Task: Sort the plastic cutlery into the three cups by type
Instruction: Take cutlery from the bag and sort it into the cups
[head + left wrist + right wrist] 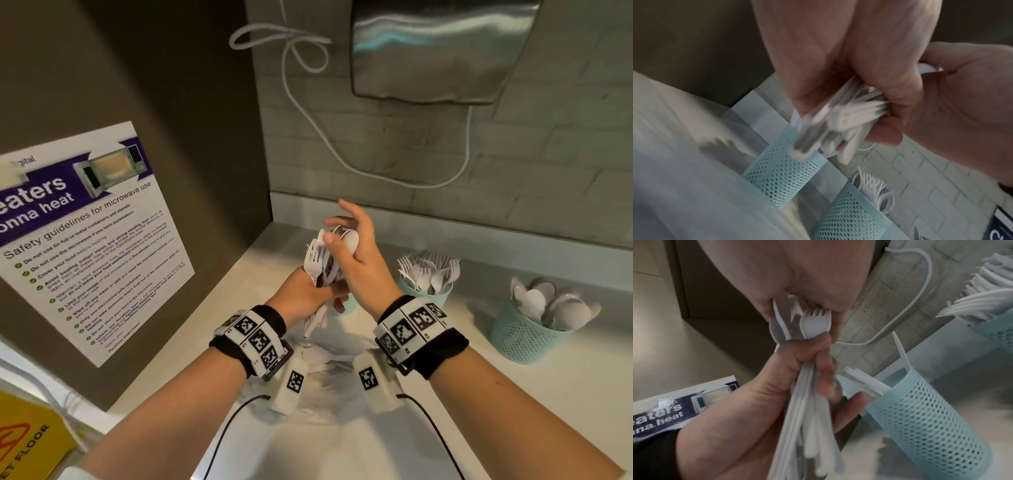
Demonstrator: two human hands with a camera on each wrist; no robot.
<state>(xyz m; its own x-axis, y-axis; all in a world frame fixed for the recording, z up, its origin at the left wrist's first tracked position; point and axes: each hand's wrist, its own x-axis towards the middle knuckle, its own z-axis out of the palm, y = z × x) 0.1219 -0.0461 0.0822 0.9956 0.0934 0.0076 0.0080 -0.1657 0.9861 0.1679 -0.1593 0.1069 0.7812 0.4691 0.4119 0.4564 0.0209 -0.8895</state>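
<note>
My left hand (320, 291) grips a bundle of white plastic cutlery (320, 263) upright above the counter; a fork (813, 324) and spoons show at its top. My right hand (337, 228) reaches over the heads, thumb pinching a spoon (352, 240) against the palm, other fingers spread. Three teal mesh cups stand behind. The knife cup (920, 415) is mostly hidden by my hands in the head view, the fork cup (426, 293) is right of it, and the spoon cup (524, 337) is farthest right. More white cutlery (325, 359) lies blurred under my wrists.
The pale counter (445, 428) ends in a corner, with a dark wall bearing a microwave poster (85, 240) on the left. A white cable (308, 113) and a metal dispenser (442, 51) hang on the tiled back wall. A yellow wet-floor sign (27, 442) is at lower left.
</note>
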